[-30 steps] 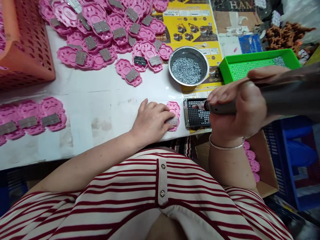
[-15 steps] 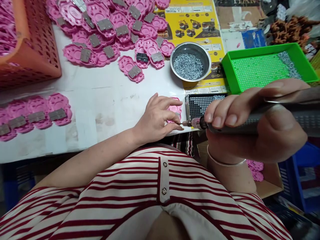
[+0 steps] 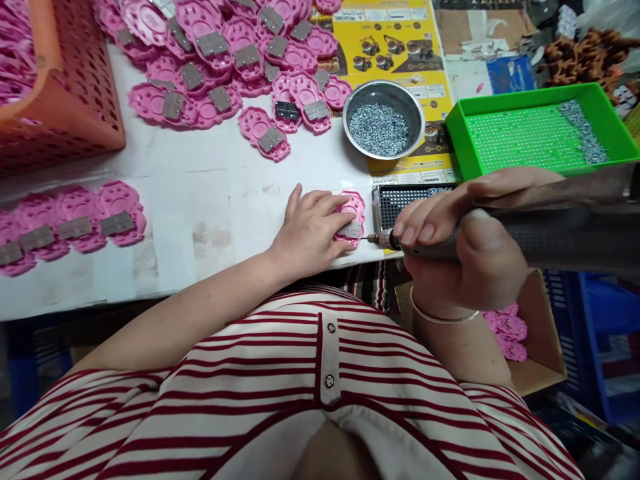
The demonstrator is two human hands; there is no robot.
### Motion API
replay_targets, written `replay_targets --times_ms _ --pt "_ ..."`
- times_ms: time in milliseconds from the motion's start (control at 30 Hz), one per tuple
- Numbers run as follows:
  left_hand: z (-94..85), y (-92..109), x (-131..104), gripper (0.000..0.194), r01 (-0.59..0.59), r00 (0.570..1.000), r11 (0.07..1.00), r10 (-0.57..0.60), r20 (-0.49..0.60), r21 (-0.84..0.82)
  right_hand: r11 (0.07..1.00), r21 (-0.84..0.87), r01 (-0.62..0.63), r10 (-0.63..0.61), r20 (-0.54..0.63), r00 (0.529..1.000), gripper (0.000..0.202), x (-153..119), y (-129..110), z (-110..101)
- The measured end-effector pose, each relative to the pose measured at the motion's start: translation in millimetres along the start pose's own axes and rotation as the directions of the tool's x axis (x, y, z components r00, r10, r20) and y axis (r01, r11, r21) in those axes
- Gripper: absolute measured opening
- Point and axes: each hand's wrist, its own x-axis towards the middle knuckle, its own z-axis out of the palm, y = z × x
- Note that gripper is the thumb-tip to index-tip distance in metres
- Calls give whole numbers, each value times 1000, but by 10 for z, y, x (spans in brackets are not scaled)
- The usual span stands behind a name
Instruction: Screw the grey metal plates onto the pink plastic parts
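Note:
My left hand (image 3: 313, 230) lies over a pink plastic part (image 3: 354, 205) with a grey metal plate near the table's front edge, its fingers spread across the part. In my right hand (image 3: 460, 247) is a dark electric screwdriver (image 3: 560, 233), with my fingers wrapped round its body. The thin bit points left and its tip is at the metal plate's right side. Just right of the pink part stands a small black perforated tray (image 3: 400, 203) with screws, partly hidden by my right hand.
A steel bowl (image 3: 384, 120) of screws and a green tray (image 3: 525, 130) stand behind my hands. Many pink parts (image 3: 213, 43) are piled at the back, beside an orange basket (image 3: 75, 80). Several more lie in a row (image 3: 75, 217) at the left.
My right hand and the screwdriver have shifted left. My left thumb and fingers have moved apart, showing more of the pink part and its metal plate.

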Motion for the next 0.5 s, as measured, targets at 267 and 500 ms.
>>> replay_targets --times_ms 267,500 --pt "17 8 11 20 64 998 998 -63 -14 8 992 120 27 -28 12 1000 6 -109 234 -29" --pt "32 -9 14 19 69 998 998 -69 -11 -6 984 177 -19 15 22 1000 17 -141 358 -48"
